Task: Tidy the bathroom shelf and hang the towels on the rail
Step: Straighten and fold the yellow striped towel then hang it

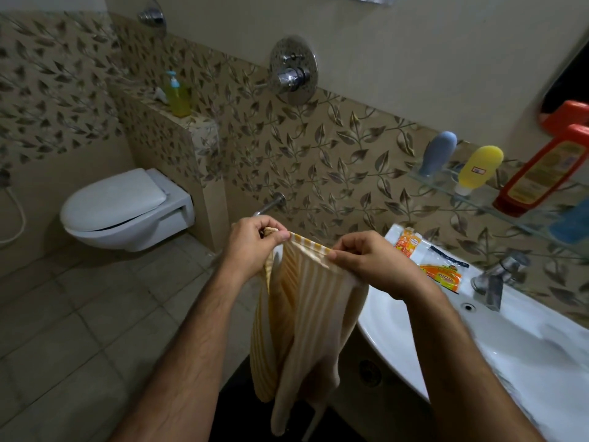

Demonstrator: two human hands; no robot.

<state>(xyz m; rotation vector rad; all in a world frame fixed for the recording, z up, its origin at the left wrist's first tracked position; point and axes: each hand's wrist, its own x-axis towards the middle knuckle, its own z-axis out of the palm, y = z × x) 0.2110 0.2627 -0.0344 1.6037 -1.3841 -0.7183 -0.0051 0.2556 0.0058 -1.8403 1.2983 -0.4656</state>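
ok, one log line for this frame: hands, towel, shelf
left hand: pinches towel edge | right hand: pinches towel edge | striped towel: hanging between hands, not on rail | glass shelf: bottles upright

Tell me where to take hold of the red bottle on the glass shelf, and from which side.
Grip the red bottle around its flat labelled body, coming from the front, the open side of the glass shelf. It stands cap-down and leaning, so hold mid-body. The yellow bottle stands close on one side.

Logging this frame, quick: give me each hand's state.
Left hand: pinching the top edge of the striped towel.
Right hand: pinching the same edge, further along.
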